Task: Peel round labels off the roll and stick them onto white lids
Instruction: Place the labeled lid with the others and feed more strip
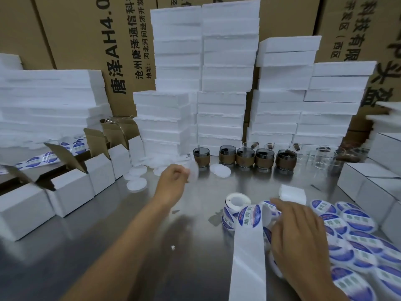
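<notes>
Head view: left hand (pixel 173 181) raised over steel table (pixel 108 257), fingers curled round one white lid (pixel 193 170), blurred. Right hand (pixel 303 240) stretched over one label roll (pixel 235 203), thumb at edge of backing strip (pixel 248 257); pinching or only touching, impossible to tell. One blue round label (pixel 249 216) showing whole on strip, just beside index fingertip. Five brown-sleeved cups (pixel 245 158) in a row at back. Several bare lids (pixel 220 170) flat near cups. Labelled lids (pixel 358 220) heaped at right, over a dozen, too overlapped for exact count.
</notes>
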`<state>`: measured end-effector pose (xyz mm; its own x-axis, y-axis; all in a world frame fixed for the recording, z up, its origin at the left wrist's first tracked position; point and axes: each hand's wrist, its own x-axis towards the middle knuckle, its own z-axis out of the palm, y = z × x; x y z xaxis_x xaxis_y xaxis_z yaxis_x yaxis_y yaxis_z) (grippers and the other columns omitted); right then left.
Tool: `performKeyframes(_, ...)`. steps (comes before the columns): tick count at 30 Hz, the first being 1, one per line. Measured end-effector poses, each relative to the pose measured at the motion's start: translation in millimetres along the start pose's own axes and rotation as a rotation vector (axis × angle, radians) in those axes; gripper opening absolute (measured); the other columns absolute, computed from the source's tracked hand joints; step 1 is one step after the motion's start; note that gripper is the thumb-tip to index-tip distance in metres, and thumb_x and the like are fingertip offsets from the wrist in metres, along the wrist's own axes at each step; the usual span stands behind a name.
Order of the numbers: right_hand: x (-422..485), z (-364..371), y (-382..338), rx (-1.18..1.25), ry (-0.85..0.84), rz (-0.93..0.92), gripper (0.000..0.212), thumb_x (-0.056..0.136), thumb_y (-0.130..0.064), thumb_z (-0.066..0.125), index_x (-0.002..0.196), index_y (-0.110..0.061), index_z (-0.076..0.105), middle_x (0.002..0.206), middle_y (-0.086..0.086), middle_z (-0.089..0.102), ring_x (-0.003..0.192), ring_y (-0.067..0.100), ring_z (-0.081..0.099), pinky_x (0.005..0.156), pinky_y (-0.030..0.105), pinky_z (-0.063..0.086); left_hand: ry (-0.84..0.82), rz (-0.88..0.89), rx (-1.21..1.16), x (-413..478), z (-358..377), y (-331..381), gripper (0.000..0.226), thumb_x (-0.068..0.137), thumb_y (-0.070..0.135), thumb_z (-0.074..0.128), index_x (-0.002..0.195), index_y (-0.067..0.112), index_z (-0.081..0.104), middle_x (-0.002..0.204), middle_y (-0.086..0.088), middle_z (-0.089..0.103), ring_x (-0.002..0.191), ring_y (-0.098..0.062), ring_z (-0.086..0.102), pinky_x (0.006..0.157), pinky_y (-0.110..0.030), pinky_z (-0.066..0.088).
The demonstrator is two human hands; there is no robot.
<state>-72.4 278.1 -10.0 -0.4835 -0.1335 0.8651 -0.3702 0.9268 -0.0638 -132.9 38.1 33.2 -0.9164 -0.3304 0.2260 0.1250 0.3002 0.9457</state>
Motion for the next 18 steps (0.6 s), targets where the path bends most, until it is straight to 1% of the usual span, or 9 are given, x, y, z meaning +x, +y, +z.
performKeyframes(2, -0.6, -4.1, -2.9, 0.082, -0.042, 0.071, 0.033, 0.081, -0.016, 0.033, 0.101, -0.005, 0.056, 0.087, 0.012, 0.064, 0.082, 0.031, 0.059, 0.081, 0.035, 0.031, -0.091, -0.092, -0.344, -35.5, 14.1, 15.8, 0.013, 0.096, 0.014, 0.051, 0.084, 0.014, 0.055, 0.088, -0.003, 0.066, 0.079, -0.015, 0.065, 0.075, -0.024, 0.05)
performKeyframes(5, -3.4, -11.7, -8.6, 0.347, -0.121, 0.271, 0.029, 0.09, -0.023, 0.036, 0.108, -0.014, 0.058, 0.095, 0.002, 0.06, 0.088, 0.018, 0.052, 0.081, 0.028, 0.033, -0.238, -0.184, -0.649, -80.3, 34.7, 27.9, 0.012, 0.096, 0.016, 0.049, 0.093, 0.009, 0.058, 0.089, -0.008, 0.073, 0.079, -0.016, 0.07, 0.075, -0.026, 0.054)
performKeyframes(8, -5.2, -18.1, -16.4, 0.603, -0.152, 0.455, 0.021, 0.095, -0.047, 0.036, 0.109, -0.036, 0.048, 0.098, -0.018, 0.055, 0.094, -0.001, 0.048, 0.082, 0.023, 0.035, -0.33, -0.233, -0.816, -107.5, 47.7, 28.8, 0.016, 0.095, 0.017, 0.049, 0.1, 0.004, 0.058, 0.092, -0.009, 0.074, 0.088, -0.019, 0.071, 0.075, -0.026, 0.057)
performKeyframes(10, -4.0, -21.3, -23.2, 0.796, -0.125, 0.587, 0.024, 0.084, -0.055, 0.04, 0.103, -0.042, 0.048, 0.09, -0.024, 0.058, 0.093, -0.011, 0.051, 0.077, 0.011, 0.037, -0.388, -0.241, -0.834, -116.1, 50.7, 25.0, 0.02, 0.095, 0.018, 0.049, 0.103, 0.003, 0.058, 0.098, -0.011, 0.073, 0.093, -0.022, 0.071, 0.076, -0.024, 0.056)
performKeyframes(12, -3.4, -21.2, -28.0, 0.932, -0.11, 0.674, 0.028, 0.077, -0.054, 0.044, 0.101, -0.04, 0.052, 0.084, -0.024, 0.064, 0.089, -0.013, 0.055, 0.073, 0.006, 0.039, -0.427, -0.241, -0.796, -118.7, 51.7, 20.6, 0.022, 0.095, 0.019, 0.048, 0.105, 0.003, 0.059, 0.101, -0.012, 0.073, 0.094, -0.022, 0.07, 0.076, -0.023, 0.055)
performKeyframes(14, -3.2, -19.3, -30.9, 0.991, -0.104, 0.723, 0.018, 0.082, -0.044, 0.051, 0.097, -0.035, 0.057, 0.078, -0.015, 0.067, 0.086, -0.002, 0.061, 0.075, 0.018, 0.043, -0.465, -0.243, -0.761, -118.8, 51.5, 17.6, 0.023, 0.096, 0.019, 0.047, 0.107, 0.003, 0.06, 0.102, -0.013, 0.072, 0.096, -0.022, 0.07, 0.077, -0.022, 0.055)
performKeyframes(15, -2.5, -19.4, -31.4, 1.003, -0.097, 0.738, 0.008, 0.086, -0.035, 0.055, 0.093, -0.033, 0.059, 0.074, -0.011, 0.068, 0.083, 0.003, 0.062, 0.074, 0.022, 0.045, -0.488, -0.244, -0.755, -118.4, 51.2, 17.3, 0.023, 0.097, 0.019, 0.046, 0.107, 0.004, 0.06, 0.102, -0.013, 0.073, 0.096, -0.022, 0.069, 0.077, -0.023, 0.055)
performKeyframes(16, -2.0, -19.4, -31.2, 1.009, -0.086, 0.746, 0.007, 0.087, -0.025, 0.059, 0.09, -0.032, 0.06, 0.072, -0.01, 0.068, 0.079, 0.006, 0.063, 0.074, 0.024, 0.047, -0.509, -0.245, -0.756, -118.1, 51.0, 17.6, 0.024, 0.098, 0.02, 0.045, 0.108, 0.005, 0.061, 0.102, -0.012, 0.073, 0.097, -0.023, 0.069, 0.078, -0.023, 0.055)
performKeyframes(18, -1.6, -21.3, -30.5, 1.011, -0.08, 0.726, 0.014, 0.087, -0.016, 0.061, 0.088, -0.029, 0.061, 0.069, -0.011, 0.067, 0.071, 0.002, 0.062, 0.071, 0.018, 0.048, -0.532, -0.254, -0.768, -116.8, 50.4, 18.9, 0.029, 0.098, 0.027, 0.043, 0.108, 0.009, 0.063, 0.102, -0.011, 0.073, 0.097, -0.023, 0.069, 0.076, -0.025, 0.055)
